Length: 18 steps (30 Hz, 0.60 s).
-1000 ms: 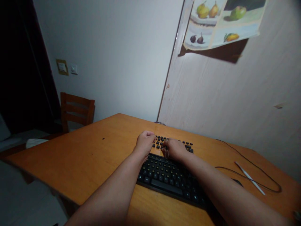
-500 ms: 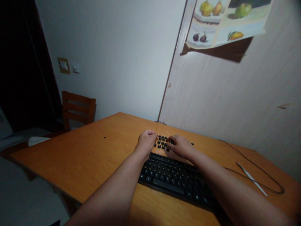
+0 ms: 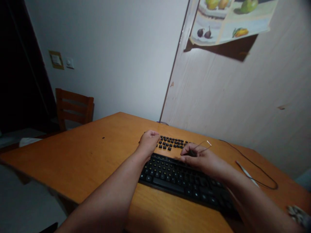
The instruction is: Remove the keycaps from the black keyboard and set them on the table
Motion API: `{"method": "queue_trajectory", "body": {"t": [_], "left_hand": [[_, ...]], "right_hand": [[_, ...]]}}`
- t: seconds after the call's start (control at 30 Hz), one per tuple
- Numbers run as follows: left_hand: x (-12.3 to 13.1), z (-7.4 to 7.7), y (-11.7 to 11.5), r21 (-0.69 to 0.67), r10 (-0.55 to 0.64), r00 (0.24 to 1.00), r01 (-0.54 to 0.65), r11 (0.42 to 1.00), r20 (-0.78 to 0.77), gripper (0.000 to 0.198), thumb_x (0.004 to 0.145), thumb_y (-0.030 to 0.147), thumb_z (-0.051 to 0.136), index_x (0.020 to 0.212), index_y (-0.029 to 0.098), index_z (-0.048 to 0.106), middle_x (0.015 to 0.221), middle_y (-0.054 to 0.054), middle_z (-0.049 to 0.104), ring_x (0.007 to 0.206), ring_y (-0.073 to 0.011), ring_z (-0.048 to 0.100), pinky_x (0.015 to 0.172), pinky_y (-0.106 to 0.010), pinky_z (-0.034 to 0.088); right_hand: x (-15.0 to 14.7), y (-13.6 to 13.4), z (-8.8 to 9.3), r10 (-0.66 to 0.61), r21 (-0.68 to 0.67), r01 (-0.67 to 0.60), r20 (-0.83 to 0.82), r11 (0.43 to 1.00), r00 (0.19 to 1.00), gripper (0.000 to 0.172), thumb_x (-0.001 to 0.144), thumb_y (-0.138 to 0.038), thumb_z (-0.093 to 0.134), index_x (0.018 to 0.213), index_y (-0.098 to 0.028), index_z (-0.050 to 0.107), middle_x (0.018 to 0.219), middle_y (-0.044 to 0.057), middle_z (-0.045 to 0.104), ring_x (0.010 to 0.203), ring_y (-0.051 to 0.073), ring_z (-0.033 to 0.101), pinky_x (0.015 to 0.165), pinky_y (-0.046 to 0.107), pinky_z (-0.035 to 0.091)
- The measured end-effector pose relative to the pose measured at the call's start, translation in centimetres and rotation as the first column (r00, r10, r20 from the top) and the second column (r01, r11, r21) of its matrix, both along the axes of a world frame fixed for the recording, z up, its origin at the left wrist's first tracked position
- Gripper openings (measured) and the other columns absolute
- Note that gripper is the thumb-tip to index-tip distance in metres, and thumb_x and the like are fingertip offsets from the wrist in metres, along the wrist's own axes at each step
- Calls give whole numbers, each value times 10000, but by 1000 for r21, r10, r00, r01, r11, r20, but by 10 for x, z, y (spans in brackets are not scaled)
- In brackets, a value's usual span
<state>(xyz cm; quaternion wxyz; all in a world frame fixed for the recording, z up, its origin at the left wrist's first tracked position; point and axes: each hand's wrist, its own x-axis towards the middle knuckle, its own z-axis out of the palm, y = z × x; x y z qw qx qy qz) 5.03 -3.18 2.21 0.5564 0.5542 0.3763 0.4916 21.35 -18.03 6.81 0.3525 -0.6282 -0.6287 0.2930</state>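
Observation:
A black keyboard (image 3: 170, 176) lies on the orange wooden table (image 3: 97, 155), with several loose black keycaps (image 3: 171, 143) laid out behind it. My left hand (image 3: 148, 142) rests as a fist at the keyboard's far left corner, beside the keycaps. Over the keyboard's far edge, my right hand (image 3: 200, 157) is closed in a pinch on a thin wire tool (image 3: 202, 147) whose loop points up and to the right.
A black cable (image 3: 255, 166) and a white stick-like object (image 3: 246, 173) lie on the table to the right. A wooden chair (image 3: 73, 108) stands at the far left by the wall. A fruit poster (image 3: 225, 22) hangs on the panel behind.
My right hand has drawn back from the loose keycaps to the right and lifted, and the wire tool now shows in its fingers. The left fist stayed put.

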Motion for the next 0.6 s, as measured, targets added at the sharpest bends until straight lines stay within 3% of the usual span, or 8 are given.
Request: {"method": "queue_trajectory", "body": {"t": [0.13, 0.23, 0.6], "left_hand": [[0, 2, -3, 22, -16, 1000, 16, 1000, -7, 122, 650, 185, 617, 770, 166, 610, 655, -8, 617, 587, -124, 539, 556, -225, 393], [0, 2, -4, 48, -5, 999, 7, 999, -37, 136, 641, 183, 627, 776, 167, 622, 687, -16, 640, 621, -136, 560, 570, -229, 399], [3, -3, -2, 69, -53, 997, 56, 996, -53, 136, 659, 198, 619, 791, 168, 606, 697, -16, 642, 632, -140, 573, 568, -228, 394]], "right_hand": [[-2, -9, -1, 139, -41, -137, 69, 990, 988, 209, 796, -381, 658, 872, -189, 690, 820, 17, 658, 763, 152, 576, 674, 258, 449], [-4, -10, -4, 195, -95, -186, 95, 978, 976, 211, 816, -368, 638, 910, -193, 708, 825, 17, 671, 774, 159, 584, 698, 270, 461], [-23, -11, -26, 165, -114, -145, 198, 983, 966, 157, 876, -300, 532, 840, -196, 644, 643, -30, 561, 553, 96, 469, 498, 200, 344]]}}
